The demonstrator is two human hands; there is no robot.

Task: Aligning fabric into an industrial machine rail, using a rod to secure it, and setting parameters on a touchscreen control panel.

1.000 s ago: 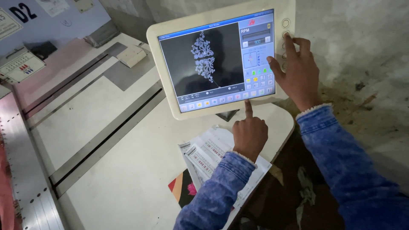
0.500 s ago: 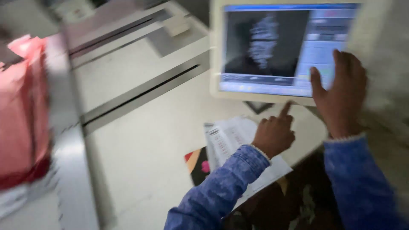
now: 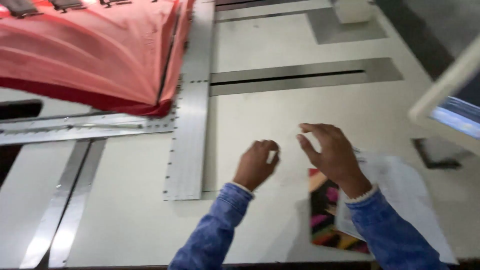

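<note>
- The left hand (image 3: 256, 164) is curled into a loose fist above the pale work table (image 3: 125, 220), knuckles up; nothing shows in its grip, though the blur leaves the fingertips unclear.
- The right hand (image 3: 330, 152) hovers just beside it with fingers spread and bent like a claw — open, grasping nothing that can be made out.
- Both wrists come out of mottled blue denim sleeves (image 3: 390, 235) with pale, frayed-looking cuffs.
- Under the right forearm lies a white paper sheet (image 3: 405, 190), thin and slightly rumpled; it overlaps a glossy printed card (image 3: 325, 210) with stripes of red, pink, yellow and black.
- The table is matt and smooth, cut by brushed metal strips (image 3: 190, 145) dotted with small holes, and a dark narrow slot (image 3: 290, 77) set in a steel plate.
- At upper left a pink-red fabric (image 3: 95, 50) — soft, folded in fanned pleats — is stretched over a frame, well apart from the hands.
- The cream plastic corner of a monitor (image 3: 445, 100) juts in at the right edge, screen glowing bluish.
</note>
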